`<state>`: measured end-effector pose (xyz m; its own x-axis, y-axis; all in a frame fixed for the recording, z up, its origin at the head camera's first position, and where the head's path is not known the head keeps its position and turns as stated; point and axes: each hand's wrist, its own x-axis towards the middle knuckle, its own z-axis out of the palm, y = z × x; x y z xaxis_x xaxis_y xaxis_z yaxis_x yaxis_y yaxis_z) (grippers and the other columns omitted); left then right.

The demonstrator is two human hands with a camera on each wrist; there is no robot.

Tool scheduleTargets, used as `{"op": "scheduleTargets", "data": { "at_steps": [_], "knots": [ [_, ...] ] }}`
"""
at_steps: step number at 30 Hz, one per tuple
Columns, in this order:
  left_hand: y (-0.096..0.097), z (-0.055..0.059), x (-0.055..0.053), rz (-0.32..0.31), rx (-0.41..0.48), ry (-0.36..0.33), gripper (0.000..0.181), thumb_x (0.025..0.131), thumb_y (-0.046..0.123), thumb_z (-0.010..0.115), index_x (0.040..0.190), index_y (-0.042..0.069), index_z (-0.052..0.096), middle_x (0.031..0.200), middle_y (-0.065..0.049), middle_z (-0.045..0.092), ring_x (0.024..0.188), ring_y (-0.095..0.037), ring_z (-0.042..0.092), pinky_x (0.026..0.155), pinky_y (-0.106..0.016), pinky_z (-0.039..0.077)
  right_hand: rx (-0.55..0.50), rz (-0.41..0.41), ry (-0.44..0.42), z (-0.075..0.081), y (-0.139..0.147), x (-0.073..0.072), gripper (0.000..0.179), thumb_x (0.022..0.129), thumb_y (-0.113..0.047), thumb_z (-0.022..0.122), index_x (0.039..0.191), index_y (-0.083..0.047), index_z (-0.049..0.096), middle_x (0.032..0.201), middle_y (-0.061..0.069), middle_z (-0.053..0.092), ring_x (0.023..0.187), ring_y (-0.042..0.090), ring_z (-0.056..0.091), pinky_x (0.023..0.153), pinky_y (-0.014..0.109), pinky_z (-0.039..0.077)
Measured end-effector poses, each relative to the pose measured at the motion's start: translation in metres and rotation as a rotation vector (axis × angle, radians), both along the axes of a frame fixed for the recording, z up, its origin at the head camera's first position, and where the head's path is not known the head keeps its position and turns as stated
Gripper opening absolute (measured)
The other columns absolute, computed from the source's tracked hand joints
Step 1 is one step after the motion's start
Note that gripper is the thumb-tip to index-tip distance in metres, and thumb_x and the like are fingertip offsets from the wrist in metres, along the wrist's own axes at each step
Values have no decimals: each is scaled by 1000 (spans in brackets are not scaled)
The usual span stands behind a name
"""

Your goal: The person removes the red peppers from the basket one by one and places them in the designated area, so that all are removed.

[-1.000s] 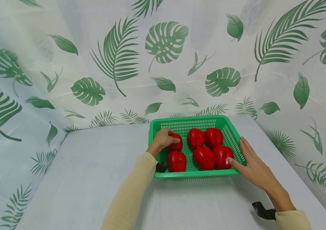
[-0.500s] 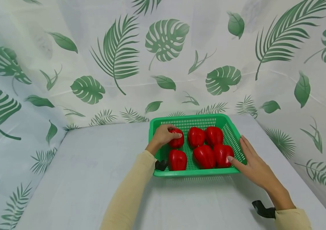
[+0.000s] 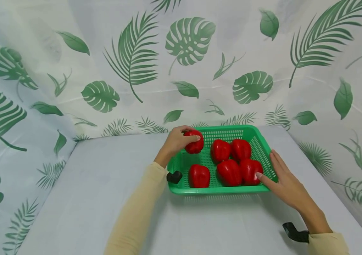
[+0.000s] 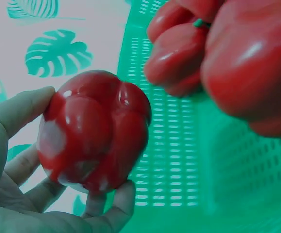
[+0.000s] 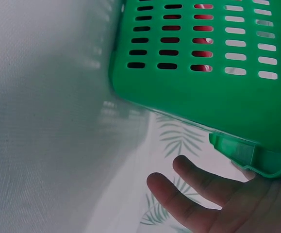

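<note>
Red pepper (image 3: 194, 142) first: from my remote post I see it above the far left corner of the green basket (image 3: 219, 190), off the basket's perforated floor and apart from the other peppers. The left hand (image 3: 176, 141) grips it, thumb on one side, fingers curled around the other; my left wrist view shows its lobed end, glossy, with pale glare patches.

Basket contents, by my count: five more red peppers. One sits alone near the front left corner (image 3: 199, 176). Four cluster to the right, two behind (image 3: 220, 151) (image 3: 241, 149) and two in front (image 3: 229, 173) (image 3: 251, 171), close against one another. A green stem shows on one.

Right hand (image 3: 281, 180) lies at the basket's right wall, fingers extended along the outside, thumb over the rim. I cannot tell whether the thumb tip touches the nearest pepper. My right wrist view has red showing through the wall slots.

Outward: pale table (image 3: 82, 184) beneath, leaf-printed cloth (image 3: 155, 106) behind.
</note>
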<state>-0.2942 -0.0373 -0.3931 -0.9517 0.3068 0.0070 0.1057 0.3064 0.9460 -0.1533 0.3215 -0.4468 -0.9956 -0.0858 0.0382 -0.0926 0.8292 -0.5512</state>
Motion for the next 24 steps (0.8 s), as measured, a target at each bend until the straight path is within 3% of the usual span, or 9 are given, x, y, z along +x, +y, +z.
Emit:
{"op": "scheduleTargets", "data": {
  "at_steps": [11,24],
  "knots": [
    [-33,22,0,11,-2,77,43,99,22,76,138,7,68,137,-14,63,122,-34,59,92,-45,62,4,0,-12,1,0,1,104,104,-55,59,169,1,-1,176,27,-2,152,60,16,97,87,36],
    [-90,22,5,110,74,81,46,99,23,74,142,8,66,142,-14,59,129,-37,53,96,-51,60,10,2,-16,2,-2,0,105,104,-55,58,169,1,-2,175,28,-4,152,62,15,94,85,38]
  ]
}}
